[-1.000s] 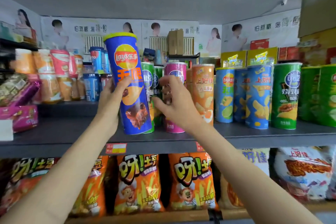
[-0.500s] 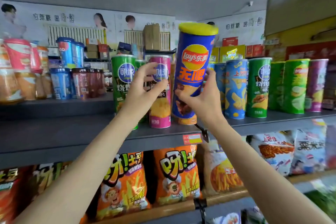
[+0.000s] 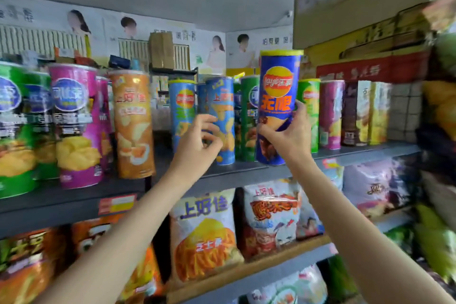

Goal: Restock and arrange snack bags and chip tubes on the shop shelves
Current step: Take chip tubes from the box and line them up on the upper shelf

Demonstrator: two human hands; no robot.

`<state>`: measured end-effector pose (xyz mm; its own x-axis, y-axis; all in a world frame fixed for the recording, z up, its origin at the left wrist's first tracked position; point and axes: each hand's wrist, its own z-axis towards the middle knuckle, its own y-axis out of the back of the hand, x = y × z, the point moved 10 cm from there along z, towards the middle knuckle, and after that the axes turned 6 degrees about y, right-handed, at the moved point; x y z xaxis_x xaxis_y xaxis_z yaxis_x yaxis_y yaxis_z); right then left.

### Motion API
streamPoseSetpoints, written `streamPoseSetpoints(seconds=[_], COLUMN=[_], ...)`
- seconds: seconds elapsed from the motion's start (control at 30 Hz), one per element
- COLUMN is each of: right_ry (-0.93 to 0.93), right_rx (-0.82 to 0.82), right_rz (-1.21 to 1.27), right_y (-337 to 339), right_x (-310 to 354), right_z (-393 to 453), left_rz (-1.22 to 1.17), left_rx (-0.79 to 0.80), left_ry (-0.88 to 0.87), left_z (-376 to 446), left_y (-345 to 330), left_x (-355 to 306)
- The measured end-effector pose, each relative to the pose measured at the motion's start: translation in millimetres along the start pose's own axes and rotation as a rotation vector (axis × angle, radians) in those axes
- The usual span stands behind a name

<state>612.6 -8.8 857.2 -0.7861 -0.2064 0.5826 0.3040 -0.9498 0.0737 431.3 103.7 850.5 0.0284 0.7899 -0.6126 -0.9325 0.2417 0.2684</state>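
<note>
My right hand (image 3: 288, 134) grips a tall dark-blue chip tube with a yellow lid (image 3: 277, 96), held upright at the front of the grey upper shelf (image 3: 246, 175), its base about level with the shelf edge. My left hand (image 3: 199, 140) hovers in front of a lighter blue tube (image 3: 222, 106), fingers loosely curled, holding nothing. A row of tubes fills the shelf: green (image 3: 14, 131), magenta (image 3: 76, 126), orange (image 3: 133, 123), blue (image 3: 182, 111), then green (image 3: 309, 99) and purple (image 3: 330, 113) behind the held tube.
Snack bags stand on the wooden-edged lower shelf: a white and orange bag (image 3: 204, 234), a red and white bag (image 3: 271, 215), orange bags (image 3: 32, 266) at left. Cardboard boxes (image 3: 370, 39) sit above right. More bags crowd the blurred right edge (image 3: 439, 111).
My right hand has carried the dark-blue tube to the right along the shelf. My left hand followed to the right, away from the magenta tube. The view swung right too.
</note>
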Motion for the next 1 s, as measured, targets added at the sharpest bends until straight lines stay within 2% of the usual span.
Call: streamPoseSetpoints(seconds=[0.07,0.17,0.33,0.6,0.73,0.8,0.9,1.0], right_ry=[-0.02,-0.063,-0.115,-0.13,-0.082,0.014,0.194,0.234], right_rx=[0.015,0.16,0.381,0.5,0.449,0.363,0.263,0.349], right_rz=[0.024,0.031,0.081,0.058,-0.029,-0.03,0.033,-0.031], right_y=[23.5,34.5,7.1,-41.9,-40.2,-13.6,47.3,100.1], right_x=[-35.1,-81.8,-127.5,-129.4,-125.9,-122.2,-126.6,-172.7], right_z=[28.3,63.3,82.5,87.3,78.8,66.7,32.7,-18.9], left_rz=[0.018,0.064,0.16,0.22,0.303,0.3,0.269,0.221], left_rx=[-0.036,-0.095,-0.199,-0.309,-0.335,-0.289,-0.141,0.004], left_ry=[0.009,0.045,0.122,0.162,0.026,-0.038,-0.035,0.02], left_z=[5.3,14.5,21.8,16.2,-16.6,-45.0,-88.5,-136.8], left_y=[-37.2,-80.3,-106.2,-117.5,-125.4,-145.5,-195.5,-252.8], left_x=[-3.0,-5.5,1.2,2.6,-17.1,-21.8,-8.3,22.0])
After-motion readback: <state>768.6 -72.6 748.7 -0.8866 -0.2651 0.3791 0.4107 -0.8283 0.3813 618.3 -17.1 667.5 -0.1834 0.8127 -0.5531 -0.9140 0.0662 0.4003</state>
